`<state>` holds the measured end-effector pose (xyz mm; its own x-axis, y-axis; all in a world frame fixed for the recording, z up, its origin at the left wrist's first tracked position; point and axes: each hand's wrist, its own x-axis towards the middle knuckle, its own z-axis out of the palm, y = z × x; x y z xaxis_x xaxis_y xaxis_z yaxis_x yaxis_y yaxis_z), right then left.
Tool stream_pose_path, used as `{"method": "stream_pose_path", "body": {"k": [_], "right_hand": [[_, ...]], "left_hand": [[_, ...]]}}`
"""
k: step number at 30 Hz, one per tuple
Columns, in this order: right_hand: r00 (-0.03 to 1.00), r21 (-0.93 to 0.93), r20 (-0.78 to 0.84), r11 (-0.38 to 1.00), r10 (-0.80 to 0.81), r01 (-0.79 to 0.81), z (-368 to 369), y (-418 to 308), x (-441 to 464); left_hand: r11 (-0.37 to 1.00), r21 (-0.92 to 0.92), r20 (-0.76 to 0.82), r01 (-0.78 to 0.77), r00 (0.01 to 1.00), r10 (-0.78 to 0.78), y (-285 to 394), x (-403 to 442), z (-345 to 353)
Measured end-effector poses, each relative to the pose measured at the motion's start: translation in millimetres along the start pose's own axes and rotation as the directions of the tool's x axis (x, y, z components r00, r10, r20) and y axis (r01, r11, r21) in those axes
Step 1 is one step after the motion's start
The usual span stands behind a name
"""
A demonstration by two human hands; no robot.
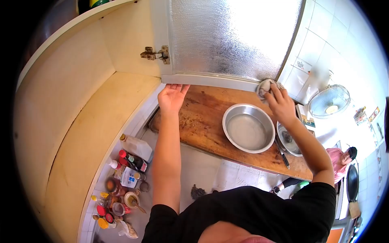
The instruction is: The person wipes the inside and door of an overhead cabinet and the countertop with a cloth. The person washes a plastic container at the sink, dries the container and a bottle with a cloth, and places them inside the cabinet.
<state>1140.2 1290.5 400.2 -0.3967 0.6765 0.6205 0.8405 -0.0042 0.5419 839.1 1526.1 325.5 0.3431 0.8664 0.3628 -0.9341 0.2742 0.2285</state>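
You wear a black top (263,214), plain on the part that shows, with a matte cloth that looks soft and slightly creased across the chest and shoulders. Its neckline (222,221) is a rounded, open curve. Both sleeves are short and loose: your left sleeve (162,220) and right sleeve (318,194) are the same black as the body and end around the elbows in wide, simple openings. Below them your left forearm (167,150) and right forearm (310,150) are bare, smooth in outline, and narrow towards the wrists. Your left hand (171,99) and right hand (281,106) are bare too
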Motion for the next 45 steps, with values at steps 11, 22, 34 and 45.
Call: {"method": "stream_pose_path", "body": {"k": [11, 22, 34, 45], "right_hand": [[0.922, 0.127, -0.361, 0.972, -0.139, 0.197, 20.4, -127.5, 110.8], [0.877, 0.446, -0.264, 0.857, 0.401, -0.257, -13.0, 0.6, -27.5], [0.811, 0.775, -0.016, 0.519, 0.585, -0.359, -2.5, 62.6, 5.9], [0.737, 0.668, -0.293, 0.682, 0.609, -0.298, -126.8, 211.7, 174.5]], "left_hand": [[0.983, 0.177, 0.223, 0.054, 0.97, -0.093, -76.9, -17.9, 3.3], [0.993, 0.0, 0.108, 0.119, 0.987, -0.119, -111.5, -16.9, 44.3], [0.974, 0.221, 0.098, 0.054, 0.992, -0.078, -187.8, -33.1, 71.9], [0.97, 0.229, 0.059, 0.081, 0.993, -0.097, -184.4, -42.6, 80.0]]}}
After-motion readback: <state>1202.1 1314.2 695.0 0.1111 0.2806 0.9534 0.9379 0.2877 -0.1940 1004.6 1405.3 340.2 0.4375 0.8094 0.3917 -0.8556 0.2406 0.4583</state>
